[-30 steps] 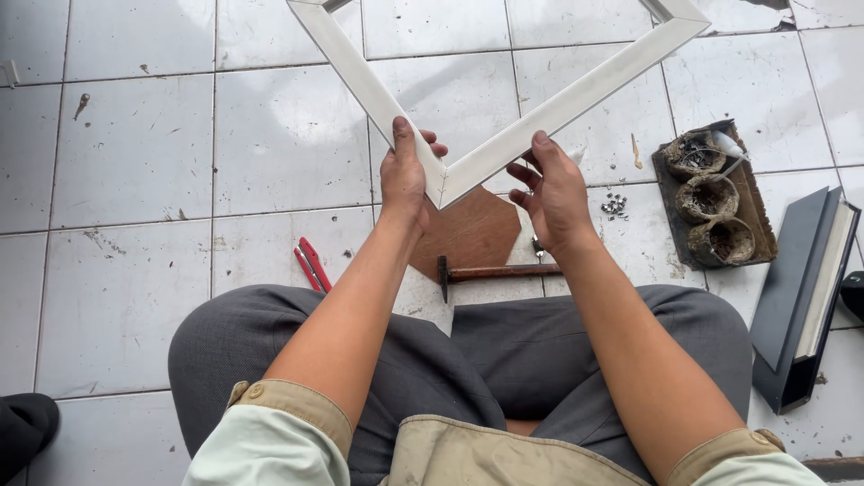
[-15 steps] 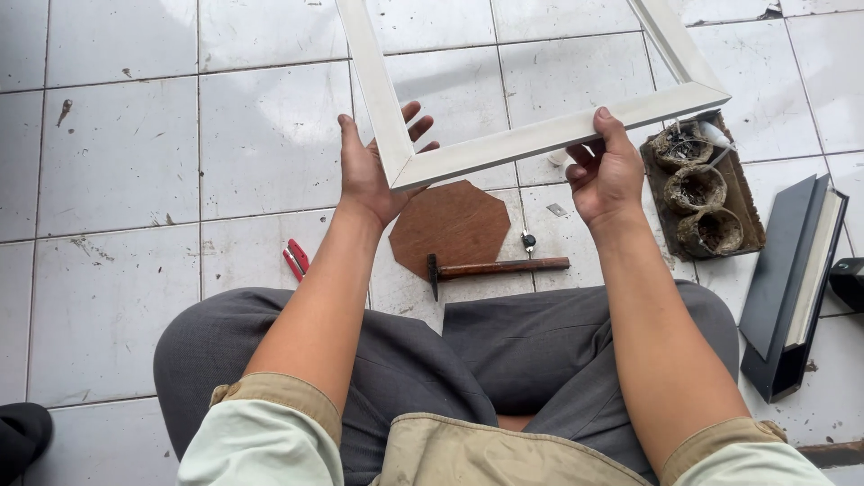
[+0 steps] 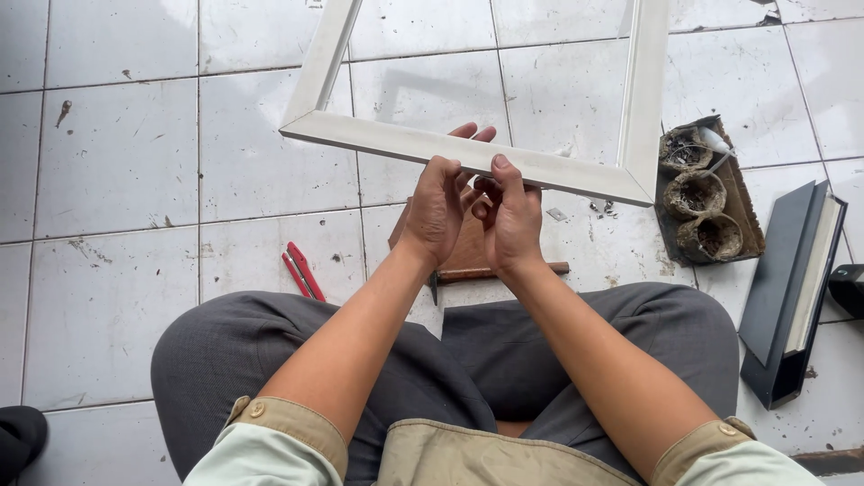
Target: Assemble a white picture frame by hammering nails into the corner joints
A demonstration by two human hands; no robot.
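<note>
holding a white picture frame (image 3: 468, 153) up over the lap, both hands now bunched together at the middle of its near rail. left hand (image 3: 438, 205) and right hand (image 3: 511, 216) are touching each other, fingers curled over the rail's front edge, both closed on the frame.

change since the earlier shots: a second ago a corner of the frame pointed down at the person with the hands either side of that corner; half a second ago the hands were spread apart, one near the left corner, one on the right end of the rail. now the frame has turned so the near rail runs almost level, tilting down to the right, and the hands have slid inward to meet. reads like the frame is being rotated and felt along rail by rail, probably checking joints or the surface, though that's a judgement.

frame is in the air above the tiled floor (image 3: 117, 162), not resting on anything visible. under it, partly hidden by the hands: a brown wooden board (image 3: 468, 252) and a hammer (image 3: 504, 272). red pliers (image 3: 301, 270) lie left of the knee, a tray of three grimy round pots (image 3: 702, 202) at right, a dark flat case (image 3: 787, 288) farther right.
</note>
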